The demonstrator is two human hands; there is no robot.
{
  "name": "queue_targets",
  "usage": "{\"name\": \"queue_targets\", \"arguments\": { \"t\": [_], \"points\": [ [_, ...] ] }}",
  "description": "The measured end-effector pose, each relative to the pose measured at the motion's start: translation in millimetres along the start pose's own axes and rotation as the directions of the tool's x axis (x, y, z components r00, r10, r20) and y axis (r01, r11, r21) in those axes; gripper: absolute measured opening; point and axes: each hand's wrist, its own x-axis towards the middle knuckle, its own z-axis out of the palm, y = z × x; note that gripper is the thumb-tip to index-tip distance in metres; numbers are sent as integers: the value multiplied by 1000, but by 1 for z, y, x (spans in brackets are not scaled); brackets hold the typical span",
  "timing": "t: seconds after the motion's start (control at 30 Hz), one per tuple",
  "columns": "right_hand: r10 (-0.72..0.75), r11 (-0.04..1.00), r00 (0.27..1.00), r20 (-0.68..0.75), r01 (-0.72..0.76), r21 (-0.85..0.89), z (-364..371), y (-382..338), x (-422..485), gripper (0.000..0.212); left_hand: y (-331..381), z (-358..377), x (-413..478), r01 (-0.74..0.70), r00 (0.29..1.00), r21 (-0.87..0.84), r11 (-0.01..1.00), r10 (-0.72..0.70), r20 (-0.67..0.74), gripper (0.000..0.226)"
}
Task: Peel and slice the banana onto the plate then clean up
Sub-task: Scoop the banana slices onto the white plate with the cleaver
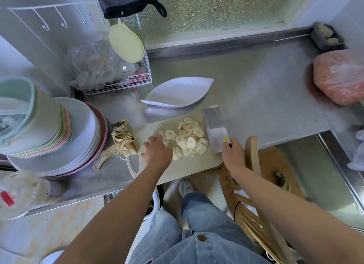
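Banana slices (pixel 187 139) lie heaped on the board (pixel 187 171) between the left hand (pixel 156 153), fingers curled beside them, grip unclear, and the cleaver (pixel 214 129) gripped by the right hand (pixel 234 155); the plate (pixel 177 92) sits just beyond.

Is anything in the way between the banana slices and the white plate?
Nothing visible is. Only bare cutting board and counter lie between the banana slices and the white plate; the cleaver stands right of the pile.
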Motion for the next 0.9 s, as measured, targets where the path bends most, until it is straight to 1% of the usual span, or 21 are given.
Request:
{"name": "queue_targets", "arguments": {
  "t": [0.1, 0.2, 0.3, 0.4, 0.47, 0.57, 0.67, 0.9],
  "points": [
    [28, 999, 998, -55, -26, 29, 0, 4, 4, 27, 1, -1, 1, 2, 1000, 6, 1000, -2, -13, 52],
    [40, 999, 998, -53, -39, 21, 0, 6, 7, 24, 2, -2, 2, 7, 1000, 14, 1000, -7, -18, 51],
    [30, 1000, 999, -40, -30, 9, 3, 8, 9, 26, 2, -2, 2, 15, 1000, 16, 1000, -15, -19, 50],
    [-5, 999, 1000, 15, 6, -34, 4, 11, 8, 32, 3, -2, 2, 14, 1000, 20, 1000, -13, -23, 49],
    [-39, 997, 998, 54, 42, -67, 4, 12, 8, 31, 3, -2, 2, 11, 1000, 23, 1000, -10, -26, 49],
    [-74, 995, 990, 123, 82, -58, 3, 12, 6, 29, 2, -2, 2, 8, 1000, 20, 1000, -7, -30, 50],
    [-63, 996, 978, 201, 73, -42, 5, 13, 4, 30, 1, -1, 2, 5, 1000, 16, 1000, -4, -30, 52],
    [-59, 997, 955, 291, 70, -27, 10, 4, 14, 31, -1, 0, 1, -25, 999, 47, 999, 26, -29, 50]
  ]
}}
